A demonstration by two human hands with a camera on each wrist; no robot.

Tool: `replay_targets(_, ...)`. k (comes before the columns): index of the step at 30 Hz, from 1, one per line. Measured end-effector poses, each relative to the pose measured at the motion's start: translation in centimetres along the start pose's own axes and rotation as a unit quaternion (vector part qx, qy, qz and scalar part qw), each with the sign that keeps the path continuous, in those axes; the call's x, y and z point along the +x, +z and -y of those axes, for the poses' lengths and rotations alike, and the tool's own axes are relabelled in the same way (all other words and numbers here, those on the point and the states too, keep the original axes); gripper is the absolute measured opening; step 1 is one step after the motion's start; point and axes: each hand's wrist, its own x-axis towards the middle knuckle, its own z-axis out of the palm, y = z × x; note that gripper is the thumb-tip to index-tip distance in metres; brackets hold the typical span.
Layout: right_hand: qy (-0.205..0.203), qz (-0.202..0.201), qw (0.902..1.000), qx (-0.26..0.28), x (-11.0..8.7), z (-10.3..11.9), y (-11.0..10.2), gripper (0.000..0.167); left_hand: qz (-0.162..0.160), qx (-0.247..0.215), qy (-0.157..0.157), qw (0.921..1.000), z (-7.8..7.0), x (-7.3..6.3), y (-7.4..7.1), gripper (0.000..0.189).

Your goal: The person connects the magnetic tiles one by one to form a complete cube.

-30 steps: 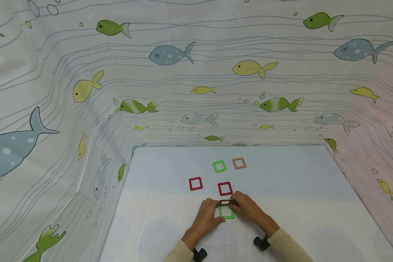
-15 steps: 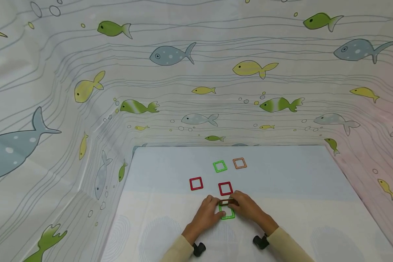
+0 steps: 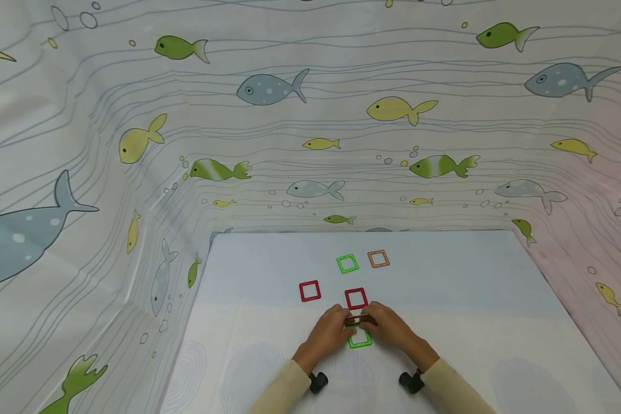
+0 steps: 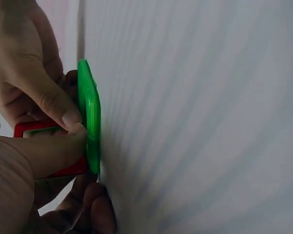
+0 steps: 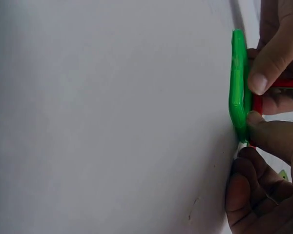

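Both hands meet over a bright green square frame [image 3: 360, 345] lying flat on the table. On its far edge a red square frame [image 4: 19, 130] stands upright, with a thin green line showing along its border. My left hand [image 3: 327, 334] pinches the red frame's left side; its thumb [image 4: 63, 151] reaches the green frame [image 4: 92, 117]. My right hand [image 3: 391, 332] holds the right side, its thumb [image 5: 271, 134] by the green frame [image 5: 238, 87] too. Fingers hide much of the red frame, and whether the two frames are joined cannot be told.
Just beyond the hands lies a red square frame [image 3: 356, 298], with another red frame [image 3: 310, 291] to its left. Farther back are a green frame [image 3: 348, 263] and an orange frame [image 3: 378, 259]. A fish-patterned sheet [image 3: 341, 167] rises behind the white table [image 3: 248, 270].
The left hand has shifted slightly up and inward, and its thumb has drawn from the flat green frame's left side toward its far edge. The right hand stays nearly still.
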Motion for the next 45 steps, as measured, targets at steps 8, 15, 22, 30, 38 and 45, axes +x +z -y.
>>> replay_targets(8, -0.01, -0.007, 0.9998, 0.013, -0.1, -0.1, 0.3, 0.014, 0.002, 0.002, 0.008, 1.0, 0.1, 0.6, 0.4, 0.013)
replay_targets(15, 0.055, -0.027, 0.9979, 0.021, -0.6, 0.3, 0.5, 0.02, -0.035, -0.011, -0.012, 0.9993, -0.1, 0.4, 1.0, 0.012)
replay_targets(22, 0.118, -0.014, 0.9928, 0.014, -1.6, 1.6, 0.3, 0.029, -0.067, -0.018, -0.038, 0.9969, -0.3, 0.0, 1.3, 0.012)
replay_targets(30, 0.123, -0.002, 0.9923, -0.014, -2.2, 2.5, 0.8, 0.023, -0.075, -0.023, -0.068, 0.9946, -0.4, -0.5, 1.2, 0.012)
replay_targets(38, 0.124, -0.017, 0.9918, -0.029, -2.0, 2.5, 0.7, 0.02, -0.079, -0.018, -0.069, 0.9943, -0.7, -1.3, 1.2, 0.012)
replay_targets(45, 0.121, -0.032, 0.9915, -0.037, -1.7, 2.3, 0.8, 0.02, -0.091, 0.004, -0.072, 0.9933, -1.1, -1.8, 1.6, 0.014)
